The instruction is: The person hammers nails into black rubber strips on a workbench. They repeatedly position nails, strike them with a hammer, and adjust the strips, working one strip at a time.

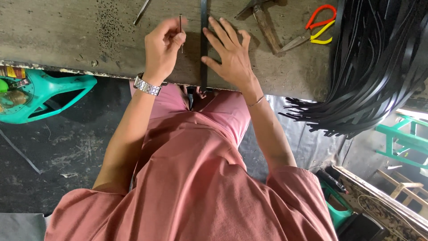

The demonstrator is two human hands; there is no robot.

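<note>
1. Left hand point(162, 47): fingers pinch an upright metal punch point(180, 27).
2. Right hand point(232, 56): fingers spread open, flat, pressing the black strap point(204, 27) onto the desk point(67, 35).
3. Punch stands at 9 o'clock, just beside the strap.

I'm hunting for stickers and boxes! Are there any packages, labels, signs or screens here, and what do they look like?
Printed label: far left edge, just under the workbench edge, above the teal plastic container; a small strip in red, yellow and dark colours.
Packages, signs, screens: none that I can see.
</note>
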